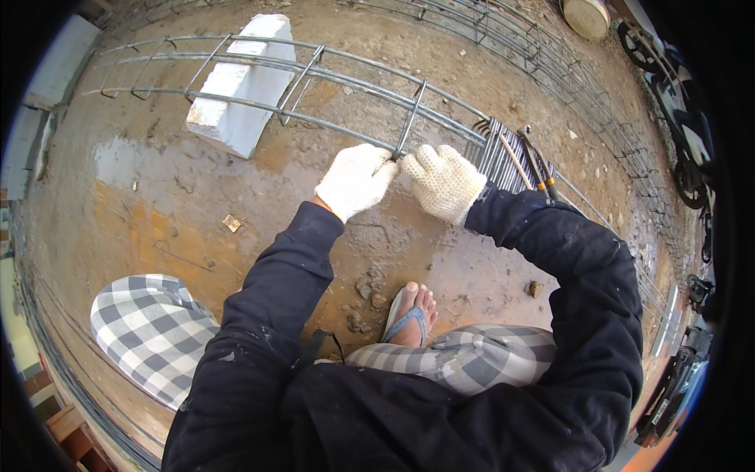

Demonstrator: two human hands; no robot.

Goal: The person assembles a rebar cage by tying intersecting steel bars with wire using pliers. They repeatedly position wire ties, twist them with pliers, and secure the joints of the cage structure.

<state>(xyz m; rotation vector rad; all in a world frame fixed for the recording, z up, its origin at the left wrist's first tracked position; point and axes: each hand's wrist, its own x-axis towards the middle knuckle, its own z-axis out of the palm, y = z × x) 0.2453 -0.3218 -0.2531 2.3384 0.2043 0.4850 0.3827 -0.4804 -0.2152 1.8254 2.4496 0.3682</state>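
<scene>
My two hands wear white knit gloves and meet at a lower corner of a long steel rebar cage [346,80]. There a square stirrup [410,118] crosses the near bar. My left hand [358,179] is closed at this joint, its thumb and fingers against the steel. Just right of it, my right hand [444,182] is closed with curled fingers; whatever they pinch is hidden. Beside the right hand, a bundle of stirrups [500,157] is packed close together on the cage. Pincers [541,167] with orange on the handles lie over that bundle.
A white block [240,118] stands beneath the cage at the left. Further rebar cages [543,55] lie at the far right, near a bucket [587,17] and a parked motorbike [683,118]. Wet, muddy ground [197,228] surrounds my sandalled foot [410,316]. Long thin bars [86,401] run along the left edge.
</scene>
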